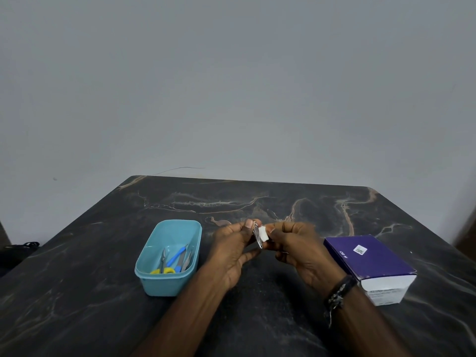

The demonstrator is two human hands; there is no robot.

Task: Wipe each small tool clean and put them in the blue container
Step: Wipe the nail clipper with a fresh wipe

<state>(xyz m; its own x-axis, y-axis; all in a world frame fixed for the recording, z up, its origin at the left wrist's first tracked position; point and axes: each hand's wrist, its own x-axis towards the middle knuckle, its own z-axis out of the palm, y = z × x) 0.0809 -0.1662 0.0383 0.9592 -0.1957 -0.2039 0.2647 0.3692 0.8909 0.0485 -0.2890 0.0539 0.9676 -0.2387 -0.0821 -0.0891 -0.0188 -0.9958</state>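
My left hand (pixel 233 249) pinches a small shiny metal tool (pixel 257 238), likely a nail clipper, between thumb and fingers above the table's middle. My right hand (pixel 300 249) pinches a small white wipe (pixel 263 233) and presses it against the tool's upper part. The blue container (pixel 154 279) stands to the left of my hands. Inside it lie yellow-handled scissors (pixel 162 270), a blue-handled tool (pixel 176 256) and several slim metal tools (pixel 186 258).
A purple and white box (pixel 371 258) lies on the dark marbled table (pixel 257 202) to the right of my right hand. A dark object (pixel 19 249) sits off the table's left edge. A grey wall rises behind the table.
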